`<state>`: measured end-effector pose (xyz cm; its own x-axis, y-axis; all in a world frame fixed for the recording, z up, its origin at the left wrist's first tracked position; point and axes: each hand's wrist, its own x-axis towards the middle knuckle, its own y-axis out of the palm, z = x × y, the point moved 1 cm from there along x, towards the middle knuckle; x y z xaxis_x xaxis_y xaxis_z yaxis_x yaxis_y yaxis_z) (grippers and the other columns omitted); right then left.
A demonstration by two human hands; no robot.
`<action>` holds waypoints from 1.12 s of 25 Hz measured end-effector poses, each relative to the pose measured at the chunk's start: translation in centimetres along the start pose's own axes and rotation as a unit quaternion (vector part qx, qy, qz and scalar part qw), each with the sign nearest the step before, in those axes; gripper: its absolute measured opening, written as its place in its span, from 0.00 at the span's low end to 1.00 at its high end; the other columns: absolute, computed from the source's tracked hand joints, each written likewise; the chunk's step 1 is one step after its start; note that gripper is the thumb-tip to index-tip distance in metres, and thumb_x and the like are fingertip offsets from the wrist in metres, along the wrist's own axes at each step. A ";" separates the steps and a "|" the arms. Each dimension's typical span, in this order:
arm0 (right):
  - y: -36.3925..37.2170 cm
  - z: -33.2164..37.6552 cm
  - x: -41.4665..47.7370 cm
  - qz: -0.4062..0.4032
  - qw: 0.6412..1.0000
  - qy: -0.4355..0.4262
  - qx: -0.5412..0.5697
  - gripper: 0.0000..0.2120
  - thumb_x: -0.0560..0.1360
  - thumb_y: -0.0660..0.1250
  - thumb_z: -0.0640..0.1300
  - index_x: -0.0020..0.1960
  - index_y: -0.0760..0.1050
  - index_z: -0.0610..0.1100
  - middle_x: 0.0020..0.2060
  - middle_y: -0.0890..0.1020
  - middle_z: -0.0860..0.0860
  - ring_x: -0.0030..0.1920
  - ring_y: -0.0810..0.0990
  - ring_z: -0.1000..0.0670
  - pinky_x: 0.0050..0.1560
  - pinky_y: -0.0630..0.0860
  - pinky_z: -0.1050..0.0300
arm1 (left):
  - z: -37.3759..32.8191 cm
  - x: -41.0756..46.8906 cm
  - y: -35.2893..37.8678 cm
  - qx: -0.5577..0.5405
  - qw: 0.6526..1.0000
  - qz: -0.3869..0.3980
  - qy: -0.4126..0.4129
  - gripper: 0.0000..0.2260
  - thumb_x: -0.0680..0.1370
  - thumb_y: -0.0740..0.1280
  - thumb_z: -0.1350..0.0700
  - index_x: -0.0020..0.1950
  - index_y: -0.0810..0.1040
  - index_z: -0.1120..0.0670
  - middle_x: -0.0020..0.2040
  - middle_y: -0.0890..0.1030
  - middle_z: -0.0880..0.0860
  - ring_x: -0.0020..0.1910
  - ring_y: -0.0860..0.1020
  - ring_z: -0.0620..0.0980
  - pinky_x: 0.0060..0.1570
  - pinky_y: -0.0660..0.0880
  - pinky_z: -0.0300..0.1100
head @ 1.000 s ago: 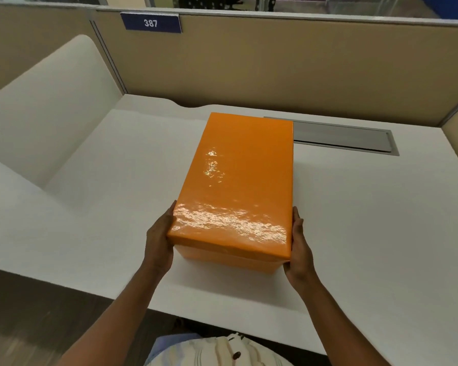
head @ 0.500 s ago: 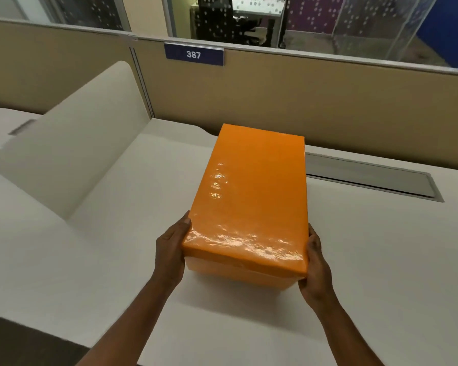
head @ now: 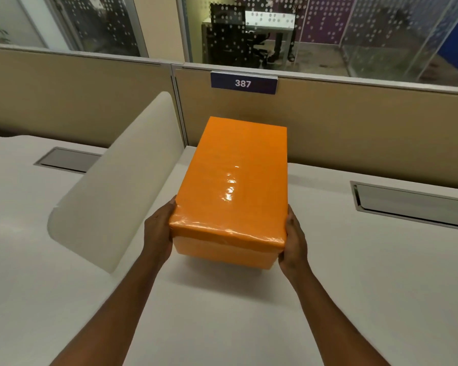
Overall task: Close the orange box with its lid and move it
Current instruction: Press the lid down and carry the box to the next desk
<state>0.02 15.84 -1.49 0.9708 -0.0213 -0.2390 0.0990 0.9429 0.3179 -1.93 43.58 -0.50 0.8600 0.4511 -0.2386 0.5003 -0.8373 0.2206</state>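
Observation:
The orange box (head: 222,250) has its glossy orange lid (head: 236,180) seated on top, closing it. I hold it between both hands at its near end, and a shadow beneath suggests it is lifted off the white desk (head: 354,286). My left hand (head: 158,231) presses flat against the box's left side. My right hand (head: 294,241) grips the right near corner. The far end of the box points toward the beige partition.
A white curved divider panel (head: 117,202) stands just left of the box. Grey cable trays are set into the desk at the right (head: 413,204) and at the far left (head: 66,159). A beige partition wall (head: 354,133) with a "387" sign (head: 243,83) runs behind.
The box has risen and moved away from me toward the partition, with both hands still on its sides. My view has tilted up, showing more of the room beyond.

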 end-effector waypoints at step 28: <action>14.8 -6.2 11.0 -0.049 0.991 0.038 -0.116 0.24 0.78 0.50 0.60 0.73 0.58 0.57 0.68 0.72 0.49 0.62 0.75 0.43 0.60 0.75 0.40 | -1.6 11.6 -4.2 0.347 0.894 -0.199 0.204 0.16 0.81 0.59 0.50 0.57 0.77 0.62 0.54 0.80 0.63 0.53 0.78 0.59 0.52 0.72 0.46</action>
<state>10.79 31.65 -5.04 0.9386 -0.1003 -0.3300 0.1312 0.9887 0.0727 6.13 52.81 -2.72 0.6630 0.7128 0.2286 0.7144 -0.5114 -0.4775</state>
